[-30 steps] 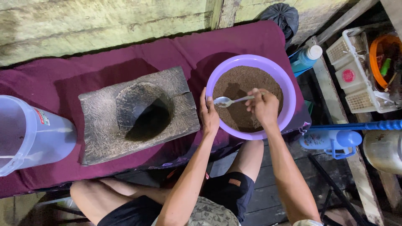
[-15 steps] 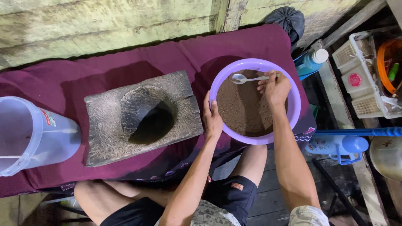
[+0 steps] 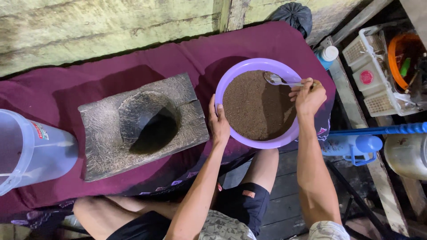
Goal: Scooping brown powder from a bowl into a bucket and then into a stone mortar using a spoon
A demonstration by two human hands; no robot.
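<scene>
1. Where it covers the low bench, the maroon cloth [image 3: 53,93] spreads from the left edge to the right end, and everything on the bench sits on it.
2. Left of centre lies the stone mortar [image 3: 142,126] — a rough grey block with a deep dark hollow, tilted a little against the cloth's edges.
3. At the far left stands a clear plastic jug [image 3: 31,153], partly cut off by the edge.
4. Right of the mortar, just beside it, sits the purple bowl [image 3: 231,80], holding brown powder [image 3: 258,109] that slopes up toward its left side.
5. To the right, off the bench, a white basket [image 3: 371,82] and a blue pipe [image 3: 382,130] stand well apart from the bowl.
6. On the bowl's left rim rests the left hand [image 3: 219,124]: thumb inside the rim, fingers closed around the outside wall, gripping it.
7. Over the bowl's upper right rim hangs the right hand [image 3: 308,95], fingers curled shut around the handle of a spoon.
8. Smallest is the metal spoon [image 3: 275,80] — its scoop points left and touches the top edge of the powder.
</scene>
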